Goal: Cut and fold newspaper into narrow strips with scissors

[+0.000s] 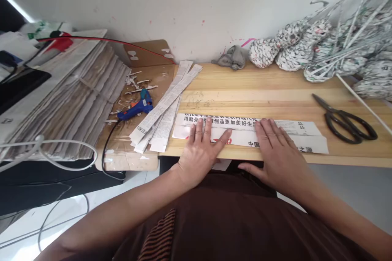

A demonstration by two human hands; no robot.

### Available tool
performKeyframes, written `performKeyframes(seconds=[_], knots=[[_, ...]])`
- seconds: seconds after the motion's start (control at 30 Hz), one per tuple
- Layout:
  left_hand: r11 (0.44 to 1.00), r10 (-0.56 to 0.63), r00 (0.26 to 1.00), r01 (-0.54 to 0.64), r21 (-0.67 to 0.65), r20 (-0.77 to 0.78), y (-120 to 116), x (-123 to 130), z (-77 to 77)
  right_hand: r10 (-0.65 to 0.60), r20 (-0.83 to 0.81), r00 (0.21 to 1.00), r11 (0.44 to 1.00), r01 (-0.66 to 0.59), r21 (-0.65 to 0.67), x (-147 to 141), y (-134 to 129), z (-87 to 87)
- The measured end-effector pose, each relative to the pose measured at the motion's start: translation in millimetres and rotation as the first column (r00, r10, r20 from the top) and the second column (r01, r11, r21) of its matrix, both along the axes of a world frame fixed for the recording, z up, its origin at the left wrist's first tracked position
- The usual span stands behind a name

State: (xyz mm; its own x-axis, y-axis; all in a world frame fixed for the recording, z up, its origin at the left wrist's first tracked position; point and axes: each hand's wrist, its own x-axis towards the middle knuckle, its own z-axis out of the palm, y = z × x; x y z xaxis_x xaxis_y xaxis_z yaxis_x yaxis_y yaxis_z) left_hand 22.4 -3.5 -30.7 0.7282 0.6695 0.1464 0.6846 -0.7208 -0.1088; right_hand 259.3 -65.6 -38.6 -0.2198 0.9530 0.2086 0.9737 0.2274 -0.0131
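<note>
A folded strip of newspaper (235,132) with black and red printed characters lies along the front edge of the wooden table. My left hand (200,149) rests on its left half, fingers spread and thumb pointing right. Flat on the right half is my right hand (277,151), its fingers stretched out and its thumb below the table edge. Neither hand grips anything; parts of the strip are hidden under the fingers. Several cut paper strips (168,108) lie overlapping to the left, and black scissors (344,120) lie at the right with their tips toward the back.
A blue glue gun (137,108) lies on cardboard (128,159) among paper scraps. Beyond it at left stands a tall newspaper stack (88,94), with a white cable in front. Woven paper pieces (306,49) and a grey cloth (234,58) sit along the wall.
</note>
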Motion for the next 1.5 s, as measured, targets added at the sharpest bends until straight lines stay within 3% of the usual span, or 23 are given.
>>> performKeyframes(seconds=[0.1,0.23,0.37,0.9,1.3,1.5], knots=[[0.998,-0.055,0.998,0.056,0.003,-0.033,-6.9,16.9,2.6,-0.004,-0.004,1.0,1.0,0.004,0.014,1.0,-1.0,-2.5],[0.957,-0.28,0.956,0.285,0.049,-0.083,-13.8,43.9,2.6,0.019,-0.017,1.0,0.998,-0.018,0.066,1.5,0.3,-5.4],[0.932,-0.343,0.935,0.351,0.092,-0.096,-13.3,42.7,-0.3,0.037,-0.014,0.999,0.996,-0.036,0.078,4.8,0.9,-6.0],[0.971,-0.182,0.983,0.183,0.153,-0.021,-1.6,-64.9,1.2,0.012,0.002,1.0,0.999,-0.012,0.033,4.9,1.6,-7.0],[0.978,-0.048,0.996,0.032,0.205,0.074,-3.2,-104.3,5.3,0.009,0.018,1.0,0.999,-0.01,0.053,6.3,2.1,-9.9],[0.964,0.038,0.994,-0.064,0.257,0.105,-10.2,-102.9,4.8,0.013,0.022,1.0,0.996,-0.015,0.086,6.3,1.2,-11.0]])
